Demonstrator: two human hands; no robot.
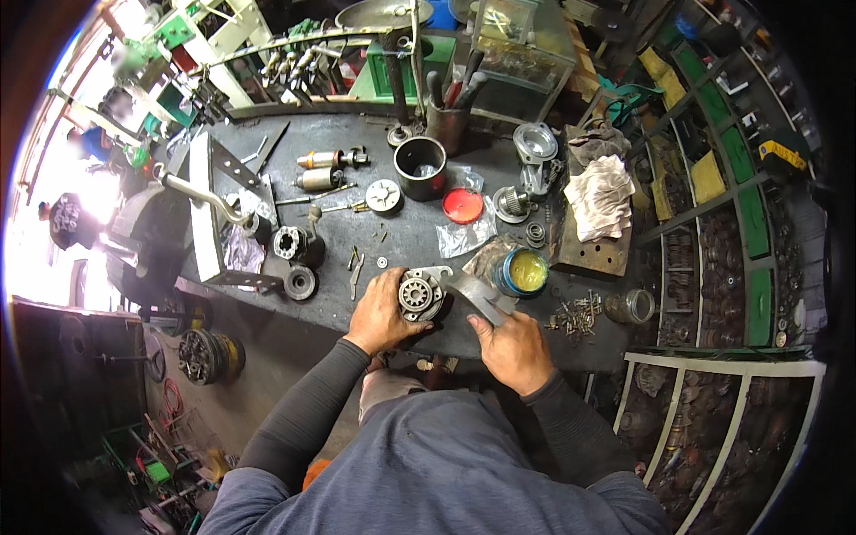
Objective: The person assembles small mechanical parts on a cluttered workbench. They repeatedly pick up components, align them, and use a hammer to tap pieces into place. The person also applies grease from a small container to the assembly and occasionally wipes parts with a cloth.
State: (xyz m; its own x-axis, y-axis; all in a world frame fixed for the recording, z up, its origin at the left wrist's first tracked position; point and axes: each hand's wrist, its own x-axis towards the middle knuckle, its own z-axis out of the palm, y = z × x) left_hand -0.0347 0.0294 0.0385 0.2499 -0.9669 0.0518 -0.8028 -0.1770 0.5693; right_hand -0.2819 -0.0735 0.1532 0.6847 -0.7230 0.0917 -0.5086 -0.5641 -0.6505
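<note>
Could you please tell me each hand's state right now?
Left hand: closed on a round, silver metal geared part.
Right hand: closed on a flat, grey metal tool.

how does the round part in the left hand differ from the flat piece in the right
The round part in the left hand has a toothed centre; the flat piece in the right hand is elongated, with no teeth I can make out. The round part shows clearly, while the flat piece is blurred. Both look grey and metallic.

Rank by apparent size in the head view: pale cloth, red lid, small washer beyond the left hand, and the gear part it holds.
Largest to smallest:
Pale cloth
Gear part in the left hand
Red lid
Small washer
</note>
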